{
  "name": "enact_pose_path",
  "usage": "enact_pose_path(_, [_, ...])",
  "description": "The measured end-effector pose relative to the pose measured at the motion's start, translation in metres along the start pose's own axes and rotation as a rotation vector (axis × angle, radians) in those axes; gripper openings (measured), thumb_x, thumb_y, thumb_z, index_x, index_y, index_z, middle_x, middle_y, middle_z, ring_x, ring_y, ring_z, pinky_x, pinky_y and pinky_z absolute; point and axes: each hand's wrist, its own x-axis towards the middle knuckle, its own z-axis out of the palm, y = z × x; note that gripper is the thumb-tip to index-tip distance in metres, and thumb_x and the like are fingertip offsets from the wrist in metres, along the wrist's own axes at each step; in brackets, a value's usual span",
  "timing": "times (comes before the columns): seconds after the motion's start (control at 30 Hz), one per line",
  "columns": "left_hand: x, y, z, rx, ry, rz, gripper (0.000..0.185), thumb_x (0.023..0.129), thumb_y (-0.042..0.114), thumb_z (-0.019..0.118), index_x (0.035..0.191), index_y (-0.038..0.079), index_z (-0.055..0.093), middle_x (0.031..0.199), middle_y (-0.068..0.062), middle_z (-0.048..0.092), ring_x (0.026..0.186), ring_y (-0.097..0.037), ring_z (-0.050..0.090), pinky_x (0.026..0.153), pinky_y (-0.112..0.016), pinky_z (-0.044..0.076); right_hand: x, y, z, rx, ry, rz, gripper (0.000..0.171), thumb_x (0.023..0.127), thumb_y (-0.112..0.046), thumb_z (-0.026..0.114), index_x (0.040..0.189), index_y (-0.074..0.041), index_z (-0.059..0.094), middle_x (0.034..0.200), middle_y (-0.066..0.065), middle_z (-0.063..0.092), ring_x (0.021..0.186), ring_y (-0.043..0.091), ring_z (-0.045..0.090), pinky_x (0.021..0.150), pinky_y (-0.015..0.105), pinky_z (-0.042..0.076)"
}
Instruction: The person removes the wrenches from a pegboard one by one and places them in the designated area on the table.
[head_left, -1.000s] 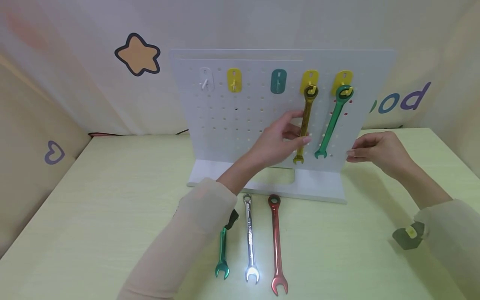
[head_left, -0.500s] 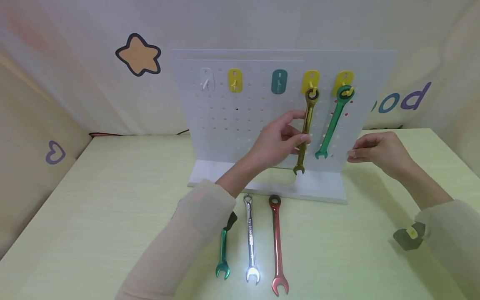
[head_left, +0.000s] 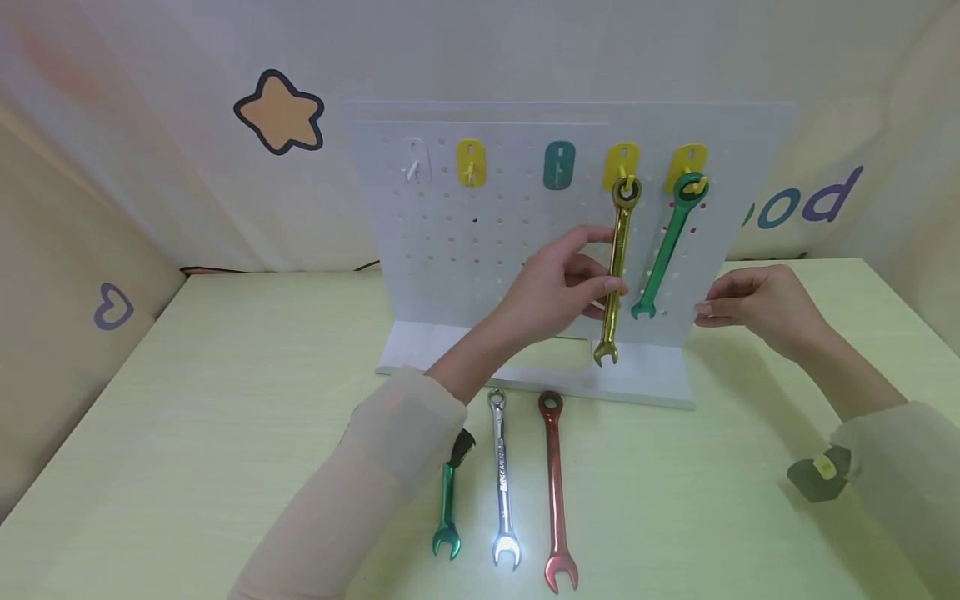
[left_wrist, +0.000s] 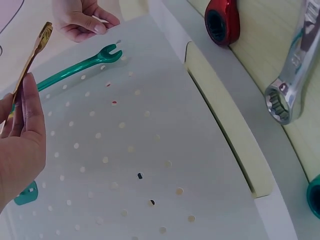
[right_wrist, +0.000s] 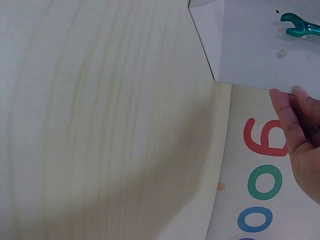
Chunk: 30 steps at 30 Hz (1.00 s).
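Thumb and fingers of my left hand (head_left: 551, 287) pinch the gold wrench (head_left: 618, 258) mid-shaft, its ring end at a yellow hook (head_left: 622, 157) on the pegboard (head_left: 450, 287). My right hand (head_left: 765, 308) pinches the pegboard's edge. A green wrench (head_left: 660, 262) hangs just beside; a red wrench (head_left: 556, 492) lies on the table (head_left: 247, 375).

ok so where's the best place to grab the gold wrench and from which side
Probably mid-shank on the gold wrench, pinched from the left, where the left hand holds it. The shank is slim and straight, the ring end is up at its yellow hook, and the green wrench hangs close on the right, leaving less room there.
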Motion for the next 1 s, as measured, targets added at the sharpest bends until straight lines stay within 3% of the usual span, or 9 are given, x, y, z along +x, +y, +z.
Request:
enact_pose_path(0.27, [-0.003,0.005,0.000,-0.006,-0.002,-0.019,0.046,0.086,0.002,0.060,0.129,0.009,0.045,0.087,-0.007,0.064,0.076,-0.013,0.064,0.065,-0.023,0.055,0.000,0.000,0.001,-0.003,-0.002,-0.003,0.016,0.086,0.004,0.057,0.098,0.014,0.059,0.079,0.003,0.068,0.073,0.017,0.068,0.070,0.024,0.054])
enact_pose_path(0.6, [-0.004,0.011,0.000,-0.015,-0.014,-0.010,0.047,0.086,-0.001,0.059,0.130,0.006,0.045,0.086,-0.008,0.064,0.074,-0.013,0.064,0.068,-0.032,0.056,0.001,0.000,0.000,-0.007,-0.007,0.008,0.018,0.087,0.002,0.057,0.101,0.014,0.058,0.079,0.002,0.068,0.073,0.016,0.068,0.071,0.024,0.054])
enact_pose_path(1.0, [-0.003,0.016,0.000,-0.008,-0.014,-0.005,0.046,0.085,0.000,0.060,0.129,0.006,0.046,0.086,-0.009,0.065,0.075,-0.013,0.064,0.066,-0.027,0.055,0.002,0.001,-0.001,0.014,-0.008,-0.003,0.016,0.087,0.002,0.058,0.099,0.013,0.059,0.078,0.002,0.068,0.072,0.015,0.068,0.070,0.023,0.054])
